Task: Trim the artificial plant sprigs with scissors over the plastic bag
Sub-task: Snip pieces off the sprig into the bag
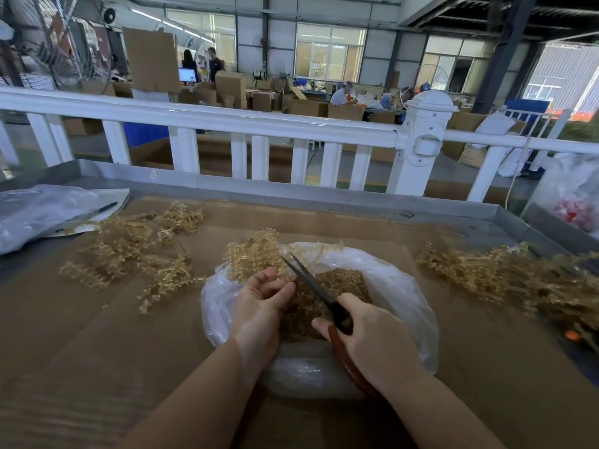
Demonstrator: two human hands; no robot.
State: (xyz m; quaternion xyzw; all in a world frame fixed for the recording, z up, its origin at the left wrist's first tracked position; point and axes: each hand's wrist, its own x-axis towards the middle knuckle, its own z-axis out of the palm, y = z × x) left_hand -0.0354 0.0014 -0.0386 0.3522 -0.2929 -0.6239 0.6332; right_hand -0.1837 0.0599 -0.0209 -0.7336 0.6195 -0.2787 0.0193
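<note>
A clear plastic bag lies open in the middle of the table, holding a heap of tan trimmed bits. My left hand grips a tan artificial sprig that sticks up over the bag's far left rim. My right hand holds scissors with reddish-brown handles. Their dark blades are slightly parted and point up-left toward the sprig.
Loose tan sprigs lie scattered at the left, and a larger pile lies at the right. A grey plastic bag sits at far left. Brown cardboard covers the metal-rimmed table. A white railing runs behind it.
</note>
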